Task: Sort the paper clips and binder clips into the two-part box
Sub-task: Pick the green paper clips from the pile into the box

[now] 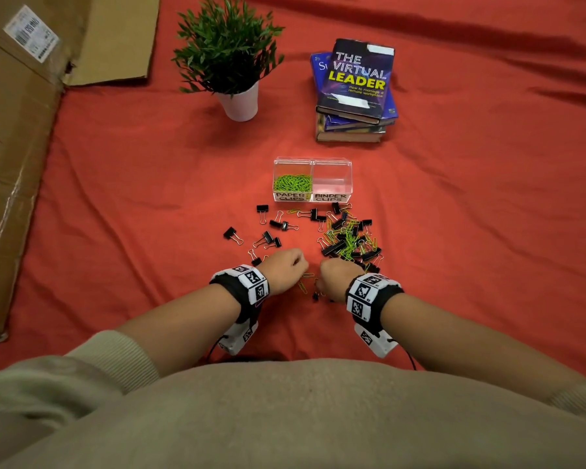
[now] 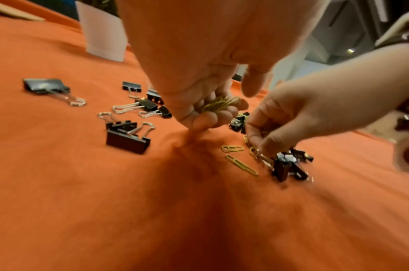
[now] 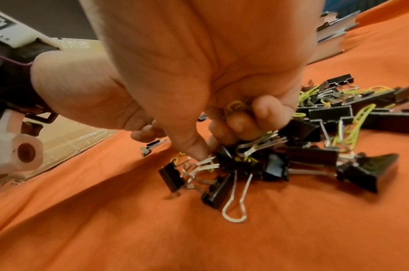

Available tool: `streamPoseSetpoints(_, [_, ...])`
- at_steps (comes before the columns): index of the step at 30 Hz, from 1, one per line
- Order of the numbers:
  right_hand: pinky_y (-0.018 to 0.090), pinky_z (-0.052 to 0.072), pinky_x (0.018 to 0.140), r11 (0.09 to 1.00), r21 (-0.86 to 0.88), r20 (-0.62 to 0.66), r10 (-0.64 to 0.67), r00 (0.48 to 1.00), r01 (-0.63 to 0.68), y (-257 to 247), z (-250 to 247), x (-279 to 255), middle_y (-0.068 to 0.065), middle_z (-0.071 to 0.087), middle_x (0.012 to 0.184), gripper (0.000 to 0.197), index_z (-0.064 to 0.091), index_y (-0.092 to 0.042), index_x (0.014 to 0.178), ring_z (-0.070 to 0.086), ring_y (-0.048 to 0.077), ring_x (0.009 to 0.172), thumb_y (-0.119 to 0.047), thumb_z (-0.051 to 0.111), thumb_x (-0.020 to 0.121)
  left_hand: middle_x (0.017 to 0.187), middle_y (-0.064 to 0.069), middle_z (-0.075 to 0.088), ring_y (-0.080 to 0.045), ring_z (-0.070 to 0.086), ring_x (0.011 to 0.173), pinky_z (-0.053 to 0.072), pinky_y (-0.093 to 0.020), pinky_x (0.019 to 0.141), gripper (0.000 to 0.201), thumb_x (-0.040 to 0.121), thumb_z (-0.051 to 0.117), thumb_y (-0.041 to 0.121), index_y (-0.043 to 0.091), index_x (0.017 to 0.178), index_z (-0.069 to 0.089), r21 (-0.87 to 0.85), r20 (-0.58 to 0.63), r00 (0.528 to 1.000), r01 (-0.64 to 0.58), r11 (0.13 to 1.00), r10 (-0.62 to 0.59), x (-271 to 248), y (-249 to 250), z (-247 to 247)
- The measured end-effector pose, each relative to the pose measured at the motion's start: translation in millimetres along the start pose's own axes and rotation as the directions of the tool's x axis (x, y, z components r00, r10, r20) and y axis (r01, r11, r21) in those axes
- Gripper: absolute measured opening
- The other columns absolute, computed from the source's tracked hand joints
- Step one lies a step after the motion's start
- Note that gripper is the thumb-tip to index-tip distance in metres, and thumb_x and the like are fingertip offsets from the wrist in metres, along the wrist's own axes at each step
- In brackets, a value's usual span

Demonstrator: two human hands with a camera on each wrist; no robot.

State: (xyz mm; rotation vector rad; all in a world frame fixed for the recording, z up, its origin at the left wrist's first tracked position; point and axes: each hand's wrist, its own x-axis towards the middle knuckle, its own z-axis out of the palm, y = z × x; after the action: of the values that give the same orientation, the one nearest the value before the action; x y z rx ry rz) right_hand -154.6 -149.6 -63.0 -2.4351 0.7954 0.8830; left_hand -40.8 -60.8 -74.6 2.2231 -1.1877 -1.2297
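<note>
A clear two-part box stands on the red cloth; its left part, labelled PAPER CLIPS, holds green paper clips, and its right part, labelled BINDER CLIPS, looks bare. A mixed heap of black binder clips and green paper clips lies in front of it. My left hand curls round a bunch of paper clips. My right hand also holds paper clips in its curled fingers, its thumb and forefinger down among small binder clips. Two loose paper clips lie between the hands.
Scattered binder clips lie left of the heap. A potted plant and a stack of books stand behind the box. Flattened cardboard covers the left side.
</note>
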Motion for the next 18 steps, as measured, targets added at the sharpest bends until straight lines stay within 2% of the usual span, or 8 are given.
streamPoseSetpoints(2, [0.03,0.043,0.063,0.986,0.163,-0.013,-0.021,1.0,0.022,5,-1,1,0.008,0.057,0.071,0.021,0.055,-0.007,0.071,0.061,0.028,0.075,-0.019,0.052,0.088,0.081,-0.004,0.057,-0.021,0.05,0.074,0.038,-0.029,0.066,0.008,0.089,0.05,0.023,0.017,0.084,0.05,0.131,0.038,0.999,-0.041,0.991,0.036,-1,-1,2])
streamPoseSetpoints(3, [0.028,0.042,0.059,0.965,0.261,-0.029,-0.025,0.999,0.032,9,-4,2,0.006,0.053,0.064,0.023,0.051,-0.009,0.065,0.056,0.024,0.067,-0.018,0.053,0.086,0.087,-0.005,0.059,-0.022,0.052,0.078,0.039,-0.029,0.069,0.007,0.087,0.053,0.024,0.017,0.087,0.051,0.21,0.057,0.996,-0.074,0.975,0.064,-2,-1,3])
streamPoseSetpoints(7, [0.02,0.039,0.045,0.813,0.582,-0.059,0.005,0.998,0.03,31,-25,1,-0.001,0.057,0.065,0.005,0.059,-0.014,0.082,0.047,0.01,0.05,-0.013,0.056,0.085,0.106,-0.007,0.058,-0.028,0.056,0.099,0.045,-0.035,0.08,0.028,0.08,0.06,0.026,0.015,0.102,0.049,0.451,0.098,0.975,-0.22,0.865,0.197,-2,-9,8])
streamPoseSetpoints(9, [0.02,0.04,0.046,0.693,0.721,-0.02,0.022,1.0,-0.001,42,-33,2,-0.001,0.057,0.064,0.014,0.063,-0.015,0.087,0.048,0.011,0.051,-0.007,0.052,0.088,0.113,-0.01,0.056,-0.03,0.055,0.106,0.045,-0.037,0.086,0.034,0.082,0.061,0.027,0.012,0.109,0.047,0.524,0.122,0.97,-0.244,0.816,0.211,-2,-10,10])
streamPoseSetpoints(11, [0.023,0.044,0.05,0.526,0.849,0.016,0.06,0.998,-0.046,49,-38,4,0.003,0.055,0.067,0.026,0.065,-0.012,0.084,0.05,0.014,0.055,-0.001,0.042,0.09,0.119,-0.011,0.054,-0.03,0.053,0.112,0.044,-0.038,0.09,0.037,0.086,0.061,0.029,0.01,0.115,0.046,0.564,0.136,0.97,-0.243,0.79,0.201,-2,-10,12])
streamPoseSetpoints(13, [0.024,0.046,0.051,0.415,0.907,0.045,0.075,0.996,-0.072,53,-41,5,0.007,0.056,0.072,0.026,0.066,-0.006,0.082,0.052,0.016,0.058,0.0,0.041,0.089,0.122,-0.011,0.053,-0.03,0.052,0.115,0.044,-0.038,0.091,0.036,0.088,0.059,0.028,0.01,0.117,0.046,0.57,0.125,0.972,-0.234,0.788,0.199,-3,-10,15])
streamPoseSetpoints(15, [0.026,0.048,0.054,0.446,0.892,0.045,0.066,0.997,-0.07,53,-38,7,0.009,0.06,0.075,0.016,0.066,-0.002,0.083,0.055,0.016,0.061,-0.007,0.052,0.088,0.122,-0.012,0.053,-0.03,0.052,0.116,0.043,-0.04,0.091,0.034,0.09,0.057,0.027,0.01,0.117,0.047,0.57,0.12,0.974,-0.226,0.79,0.192,-4,-9,17])
streamPoseSetpoints(18, [0.024,0.047,0.054,0.766,0.642,-0.053,0.027,0.998,0.014,48,-29,12,0.001,0.062,0.071,0.014,0.067,-0.005,0.09,0.054,0.012,0.057,-0.016,0.06,0.085,0.122,-0.013,0.053,-0.032,0.052,0.116,0.045,-0.042,0.093,0.031,0.093,0.053,0.026,0.007,0.116,0.048,0.598,0.121,0.976,-0.217,0.771,0.181,-5,-10,20])
